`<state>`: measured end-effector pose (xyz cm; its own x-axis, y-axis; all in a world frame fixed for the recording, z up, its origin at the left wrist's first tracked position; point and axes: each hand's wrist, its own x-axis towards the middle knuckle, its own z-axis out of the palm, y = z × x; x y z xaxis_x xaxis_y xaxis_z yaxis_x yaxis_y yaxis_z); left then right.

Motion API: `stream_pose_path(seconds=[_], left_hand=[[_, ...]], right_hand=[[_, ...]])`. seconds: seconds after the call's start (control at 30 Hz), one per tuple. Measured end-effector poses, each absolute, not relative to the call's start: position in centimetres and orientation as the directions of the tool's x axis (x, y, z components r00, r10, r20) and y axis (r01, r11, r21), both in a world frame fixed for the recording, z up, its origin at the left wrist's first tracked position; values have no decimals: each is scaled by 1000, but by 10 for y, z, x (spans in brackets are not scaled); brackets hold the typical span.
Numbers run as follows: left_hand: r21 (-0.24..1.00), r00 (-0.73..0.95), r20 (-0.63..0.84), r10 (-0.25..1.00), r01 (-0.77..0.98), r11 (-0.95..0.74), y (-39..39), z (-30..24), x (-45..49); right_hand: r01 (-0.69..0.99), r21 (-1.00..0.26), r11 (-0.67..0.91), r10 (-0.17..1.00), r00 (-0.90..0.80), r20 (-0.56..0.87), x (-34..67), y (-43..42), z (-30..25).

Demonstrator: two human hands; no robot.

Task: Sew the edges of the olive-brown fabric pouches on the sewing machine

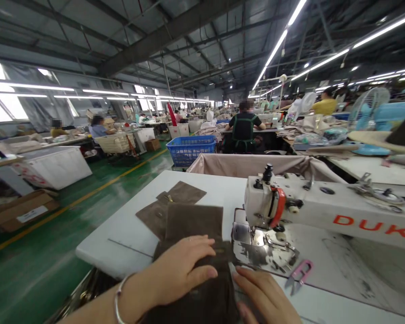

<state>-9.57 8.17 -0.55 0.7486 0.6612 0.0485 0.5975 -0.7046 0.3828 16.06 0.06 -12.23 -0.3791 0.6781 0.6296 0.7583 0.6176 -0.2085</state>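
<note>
My left hand (pixel 185 263), with a bracelet at the wrist, lies flat on a dark brown piece of fabric (pixel 194 222), fingers stretched out and thumb apart. My right hand (pixel 265 292) rests at the right edge of the same fabric, its fingers extended and nothing visibly gripped. Part of the fabric is hidden under my left hand and forearm. Beyond it, more brown fabric pieces (pixel 187 192) lie overlapping on the white table (pixel 131 225). To the right of the fabric stands a white sewing machine (pixel 310 202), its metal plate close to my right hand.
Pink-handled thread snips (pixel 300 275) lie right of my right hand, by the machine. A cloth-lined bin (pixel 229 165) stands behind the table, with a blue basket (pixel 191 148) beyond. A co-worker (pixel 243 128) sits ahead, back turned. Green floor (pixel 97 198) runs along the left.
</note>
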Motion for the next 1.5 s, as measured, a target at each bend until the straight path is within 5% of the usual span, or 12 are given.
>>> stream_pose_path(seconds=[0.13,0.27,0.47,0.6,0.77,0.87,1.07,1.5], left_hand=[[307,641,54,765,719,-624,70,-64,-77],[380,569,93,817,738,-558,73,-69,-61],[514,572,33,820,694,-505,62,-39,-54],[853,600,-73,796,452,-262,48,-10,-56],[986,606,-104,788,164,3,34,3,-52],[991,598,-121,792,28,130,26,4,-48],[992,525,-115,843,18,124,16,4,-48],[983,473,-184,861,83,165,13,4,-52]], right_hand=[[759,-285,585,741,-358,568,145,-8,-132],[722,-477,501,848,-301,436,144,-21,-125],[665,-699,262,900,93,426,143,-24,-110],[606,-704,370,879,17,476,148,-27,-84],[594,-677,433,864,-60,500,152,-36,-56],[590,-672,448,851,-52,522,153,-40,-50],[638,-599,484,825,-106,555,158,-47,-40],[553,-737,387,889,-13,457,150,-48,-33]])
